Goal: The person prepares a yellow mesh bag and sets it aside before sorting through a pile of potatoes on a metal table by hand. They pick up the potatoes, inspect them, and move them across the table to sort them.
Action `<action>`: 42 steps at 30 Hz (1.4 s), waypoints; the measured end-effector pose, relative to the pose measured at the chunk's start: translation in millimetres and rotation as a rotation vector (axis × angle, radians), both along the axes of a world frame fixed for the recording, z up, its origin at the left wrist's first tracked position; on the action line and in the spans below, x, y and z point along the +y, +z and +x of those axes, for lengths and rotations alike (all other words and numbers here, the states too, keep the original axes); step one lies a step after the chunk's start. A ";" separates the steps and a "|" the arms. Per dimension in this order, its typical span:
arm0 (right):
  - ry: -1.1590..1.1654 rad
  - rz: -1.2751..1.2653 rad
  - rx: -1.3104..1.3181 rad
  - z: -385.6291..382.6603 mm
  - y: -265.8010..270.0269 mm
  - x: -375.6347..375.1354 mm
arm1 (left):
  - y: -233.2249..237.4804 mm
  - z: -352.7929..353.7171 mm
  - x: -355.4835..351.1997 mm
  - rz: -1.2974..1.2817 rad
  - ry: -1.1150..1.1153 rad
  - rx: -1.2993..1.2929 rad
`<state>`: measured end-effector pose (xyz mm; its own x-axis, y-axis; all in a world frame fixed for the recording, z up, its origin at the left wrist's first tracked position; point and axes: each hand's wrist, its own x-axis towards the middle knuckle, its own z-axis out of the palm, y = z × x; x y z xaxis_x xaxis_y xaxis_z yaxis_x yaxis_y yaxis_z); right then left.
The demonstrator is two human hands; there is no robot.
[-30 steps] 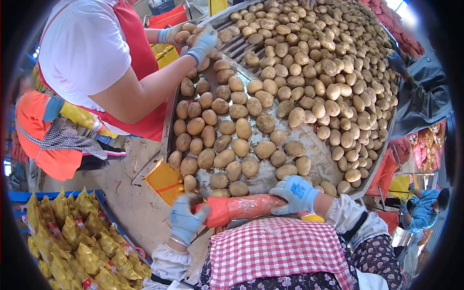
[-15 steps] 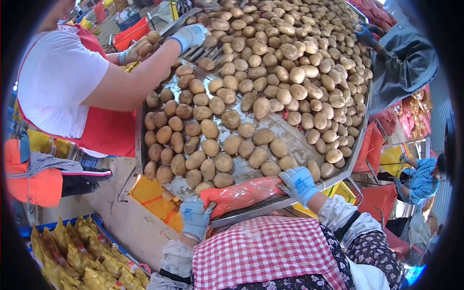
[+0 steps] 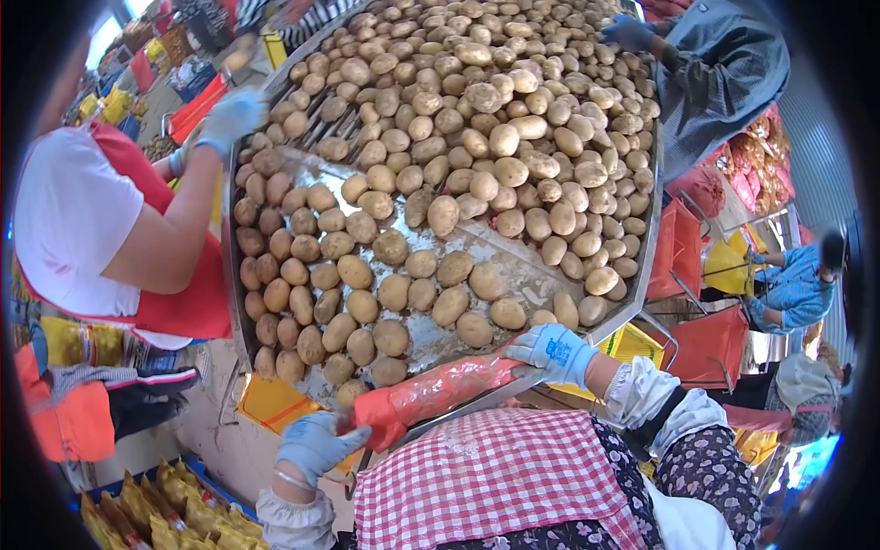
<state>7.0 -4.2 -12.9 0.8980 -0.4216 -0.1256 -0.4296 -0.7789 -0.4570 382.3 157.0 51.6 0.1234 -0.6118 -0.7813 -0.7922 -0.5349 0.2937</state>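
My right hand (image 3: 555, 356), in a light blue glove, closes over the right end of red plastic wrap (image 3: 440, 390) along the table's near edge. At the other end, my gloved left hand (image 3: 316, 447) has its thumb stretched out and apart from the fingers, right beside the wrap's loose, folded end. Just beyond the wrap, brown potatoes (image 3: 391, 337) lie spread over the wet metal sorting table (image 3: 522, 266). A dense heap of potatoes (image 3: 541, 165) covers the table's far and right parts.
At left a person in a red apron (image 3: 197, 284) reaches over the table's edge; another person's gloved hand (image 3: 628, 33) is at the far right corner. Filled yellow bags (image 3: 174, 504) stand low left. Red folding frames (image 3: 706, 344) stand at right.
The view has turned, shifting the table leftward. My left hand has moved left and toward me, away from the table edge; my right hand stays on the wrap. The aproned person's arms have drawn back.
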 end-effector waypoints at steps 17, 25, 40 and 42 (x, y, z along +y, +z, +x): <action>-0.179 0.144 -0.149 103.7 21.6 -68.6 | -117.7 4.1 -105.3 -0.899 -0.286 -0.501; -0.598 -0.490 -0.108 118.0 9.5 -154.1 | -49.7 26.4 -71.9 -0.302 -0.091 -0.436; -0.505 -0.366 0.074 128.4 -17.6 -126.8 | -111.5 -11.8 -216.6 -1.050 -0.111 -0.421; -0.418 -0.323 -0.101 110.7 -24.4 -121.0 | -102.0 -4.9 -189.2 -1.020 -0.148 -0.394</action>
<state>117.7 -125.2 -37.3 0.6465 -0.7484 0.1480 -0.6994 -0.6589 -0.2769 377.4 -32.2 -50.5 0.1248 -0.9764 0.1765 -0.9635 -0.0769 0.2563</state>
